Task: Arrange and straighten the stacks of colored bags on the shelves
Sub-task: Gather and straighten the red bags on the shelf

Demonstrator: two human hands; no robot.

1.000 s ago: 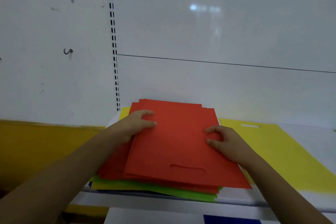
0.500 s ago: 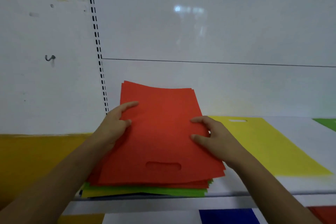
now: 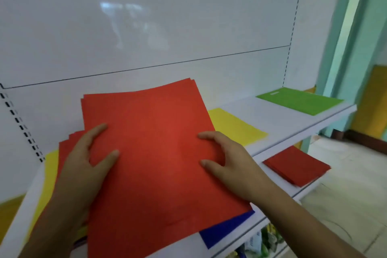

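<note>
While both hands are in the head view, each holds one side of the same sheaf of red bags (image 3: pixel 155 153). The left hand (image 3: pixel 83 165) grips the sheaf's left edge, thumb laid across the top bag and fingers out of sight beneath. The right hand (image 3: pixel 228 163) grips the right edge, thumb and forefinger curled onto the top bag. The sheaf is tilted up off the upper shelf (image 3: pixel 280 125), its far edge raised toward the white back panel (image 3: pixel 146 27); how many bags it holds cannot be counted, since only slightly fanned edges show at its far corner.

Four other lots of bags can be counted. More red bags (image 3: pixel 67 146), fanned out, lie under the left hand. Yellow bags show on both sides of the sheaf: one yellow bag (image 3: pixel 234 128) just right of it on the upper shelf, and a yellow strip (image 3: pixel 48 178) at the left. A green bag (image 3: pixel 299 100) lies well apart at the shelf's far right end. On the lower shelf (image 3: pixel 310 186) sits a small red stack (image 3: pixel 295 165), and a blue bag (image 3: pixel 226 230) pokes out below the held sheaf, which hides most of it.

Packaged goods (image 3: pixel 263 241), blurred, sit under the lower shelf.
</note>
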